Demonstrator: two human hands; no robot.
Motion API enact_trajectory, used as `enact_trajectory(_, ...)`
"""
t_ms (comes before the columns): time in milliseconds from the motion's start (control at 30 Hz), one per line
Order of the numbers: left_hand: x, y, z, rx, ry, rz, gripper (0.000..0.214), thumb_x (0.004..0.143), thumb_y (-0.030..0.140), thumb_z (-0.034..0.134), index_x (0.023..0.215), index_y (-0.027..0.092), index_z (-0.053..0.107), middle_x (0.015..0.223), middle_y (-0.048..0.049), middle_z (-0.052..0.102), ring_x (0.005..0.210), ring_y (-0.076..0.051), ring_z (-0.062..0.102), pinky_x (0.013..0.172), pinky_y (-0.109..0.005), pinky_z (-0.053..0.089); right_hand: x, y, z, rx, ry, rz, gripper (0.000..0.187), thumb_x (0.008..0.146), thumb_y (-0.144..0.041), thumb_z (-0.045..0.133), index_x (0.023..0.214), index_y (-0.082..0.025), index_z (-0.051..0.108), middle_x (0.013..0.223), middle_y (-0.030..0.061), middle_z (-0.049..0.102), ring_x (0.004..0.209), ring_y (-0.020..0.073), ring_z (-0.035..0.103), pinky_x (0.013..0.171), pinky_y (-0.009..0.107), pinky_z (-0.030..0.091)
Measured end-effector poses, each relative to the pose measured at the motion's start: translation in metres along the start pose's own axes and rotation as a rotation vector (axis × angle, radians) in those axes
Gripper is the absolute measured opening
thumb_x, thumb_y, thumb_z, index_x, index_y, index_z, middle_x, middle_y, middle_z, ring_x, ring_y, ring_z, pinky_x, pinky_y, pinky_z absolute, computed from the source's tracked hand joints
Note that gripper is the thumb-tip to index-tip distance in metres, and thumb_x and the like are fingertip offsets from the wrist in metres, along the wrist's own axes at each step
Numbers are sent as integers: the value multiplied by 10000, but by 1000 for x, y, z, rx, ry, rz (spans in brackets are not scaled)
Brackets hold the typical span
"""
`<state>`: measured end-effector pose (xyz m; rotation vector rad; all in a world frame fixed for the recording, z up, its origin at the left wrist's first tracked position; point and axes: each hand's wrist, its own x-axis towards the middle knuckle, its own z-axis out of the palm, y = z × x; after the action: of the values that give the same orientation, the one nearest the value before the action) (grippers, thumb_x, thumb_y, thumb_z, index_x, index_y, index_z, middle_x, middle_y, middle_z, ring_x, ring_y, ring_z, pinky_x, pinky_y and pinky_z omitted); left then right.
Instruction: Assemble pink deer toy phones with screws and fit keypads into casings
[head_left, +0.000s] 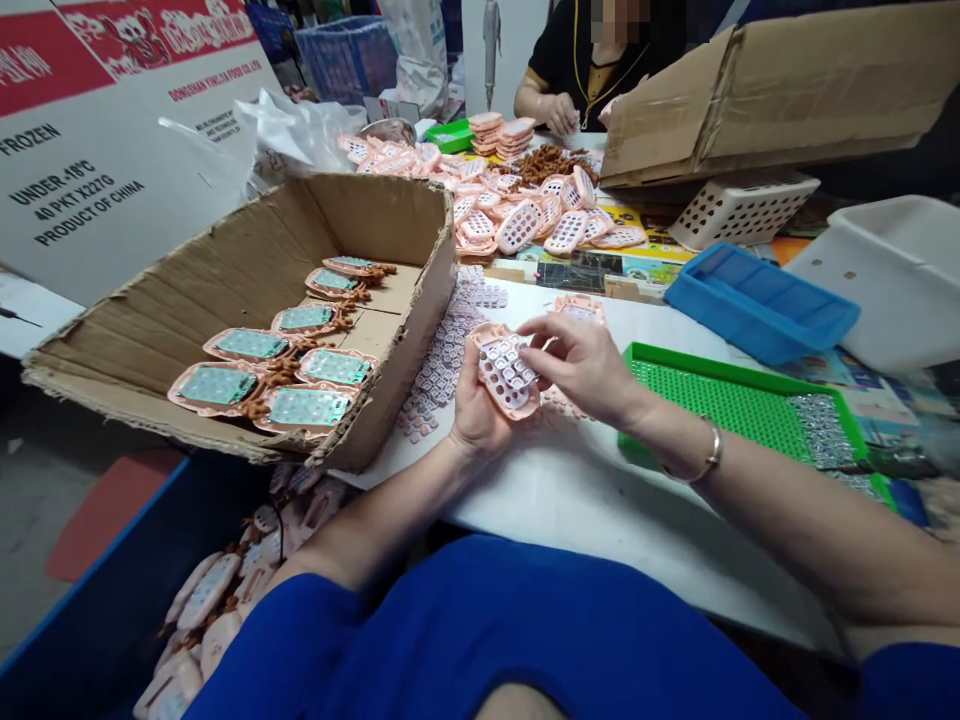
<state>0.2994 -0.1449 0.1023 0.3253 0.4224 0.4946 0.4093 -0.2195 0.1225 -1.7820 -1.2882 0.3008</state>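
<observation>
My left hand is closed around a pink plastic shell with rows of round holes, tilted above the white table. A white button pad lies over the upper part of the shell. My right hand has its thumb and fingers pinched at the pad's right edge; the fingertips partly hide it. Many loose button pads are spread on the table left of my hands. Another pink shell lies just behind my right hand.
A cardboard box at left holds shells with green circuit boards. Right are a green tray with small metal parts and a blue bin. A pile of pink shells lies behind. A co-worker sits opposite.
</observation>
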Motion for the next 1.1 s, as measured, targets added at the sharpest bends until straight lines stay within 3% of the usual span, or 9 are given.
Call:
enact_trajectory(133, -1, -3, 1, -25, 43, -40, 539, 1007, 531, 299, 1272, 193, 626, 973, -62, 748, 967, -207, 705, 919, -352, 523, -11, 3, 16, -491, -47, -248, 228, 940, -245, 482, 860, -155, 676, 786, 57, 631, 664, 141, 541, 609, 277, 401)
enact_trajectory(267, 1, -2, -1, -29, 42, -87, 553, 1000, 547, 301, 1198, 177, 660, 899, -64, 742, 962, -223, 703, 914, -376, 527, -10, 5, 17, -804, -35, -349, 257, 975, -222, 460, 880, -153, 689, 765, 59, 627, 588, 132, 466, 530, 289, 282)
enact_trajectory(467, 1, 1, 0, -78, 70, -207, 520, 1014, 505, 291, 893, 156, 658, 764, -41, 694, 737, -156, 680, 788, -307, 538, -4, 14, 8, -838, -101, -645, 174, 960, -188, 528, 972, -189, 702, 872, 60, 700, 739, 184, 521, 641, 322, 349)
enact_trajectory(567, 1, 2, -1, -71, 67, -197, 490, 1013, 499, 298, 953, 169, 654, 752, -26, 675, 751, -166, 686, 803, -334, 549, -4, 21, 7, -761, -101, -775, 196, 972, -176, 515, 1032, -171, 702, 952, 73, 720, 792, 194, 525, 700, 325, 397)
enact_trajectory(667, 3, 1, -3, -55, 73, -201, 510, 1004, 530, 296, 1075, 166, 646, 794, -39, 678, 893, -209, 703, 886, -382, 546, -8, 23, 10, -740, -80, -749, 219, 986, -175, 492, 1045, -150, 701, 988, 89, 723, 817, 199, 531, 731, 326, 417)
enact_trajectory(833, 2, -1, -2, -36, 84, -184, 604, 990, 609, 245, 1047, 162, 648, 937, -73, 700, 1063, -232, 677, 975, -403, 520, -18, 14, 20, -803, -55, -528, 211, 971, -166, 503, 1016, -154, 709, 961, 103, 718, 810, 219, 539, 704, 357, 390)
enact_trajectory(967, 0, 0, 1, -12, 80, -140, 609, 993, 596, 241, 971, 150, 654, 930, -85, 696, 1102, -236, 663, 996, -380, 508, -24, 6, 26, -804, -94, -480, 234, 973, -193, 490, 1033, -163, 714, 956, 112, 710, 839, 234, 554, 736, 371, 398)
enact_trajectory(1100, 1, 0, -1, 18, 83, -137, 571, 997, 544, 257, 1065, 146, 661, 897, -84, 705, 1058, -234, 676, 970, -377, 516, -23, 5, 21, -763, -82, -483, 286, 983, -216, 448, 1028, -161, 725, 977, 123, 719, 862, 250, 583, 759, 384, 420)
